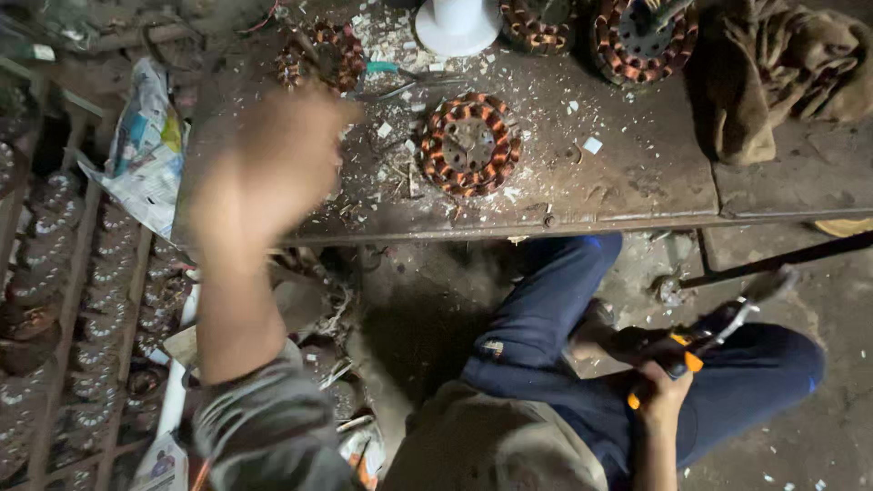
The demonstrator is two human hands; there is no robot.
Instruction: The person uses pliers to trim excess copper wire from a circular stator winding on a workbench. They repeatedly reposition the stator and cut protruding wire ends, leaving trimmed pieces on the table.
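Down by your right knee, your right hand has its grip clamped on the orange-and-black handles of a pair of pliers, held low over the floor and well clear of the surface. Your left hand is raised and blurred above the surface's left end; you cannot tell whether its grip is apart or together, and nothing shows in it. A copper-wound stator lies just right of that hand, near the front edge, with open, chip-littered room to its right as far as the brown cloth. More stators crowd the far edge beside a white base. Crumpled newspaper hangs off the left edge.
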